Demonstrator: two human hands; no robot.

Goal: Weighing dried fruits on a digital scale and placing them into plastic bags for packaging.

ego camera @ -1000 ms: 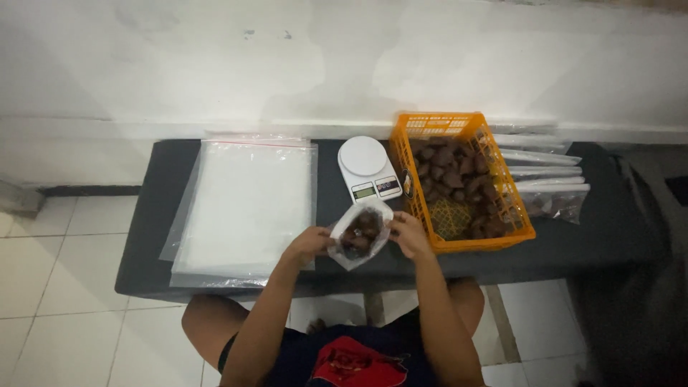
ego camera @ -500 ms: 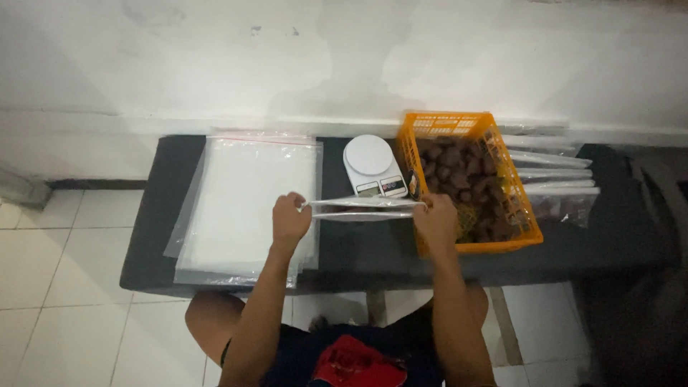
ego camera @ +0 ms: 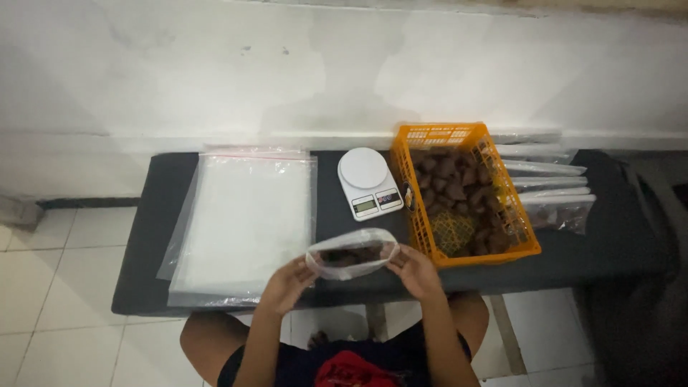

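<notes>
I hold the bag [ego camera: 351, 255] of brown pieces over the counter's [ego camera: 344, 222] near edge, its mouth spread open. My left hand [ego camera: 287, 281] pinches the left rim, my right hand [ego camera: 412, 269] the right. I judge filling is underway; next comes weighing on the scale [ego camera: 367, 183] just beyond.
</notes>
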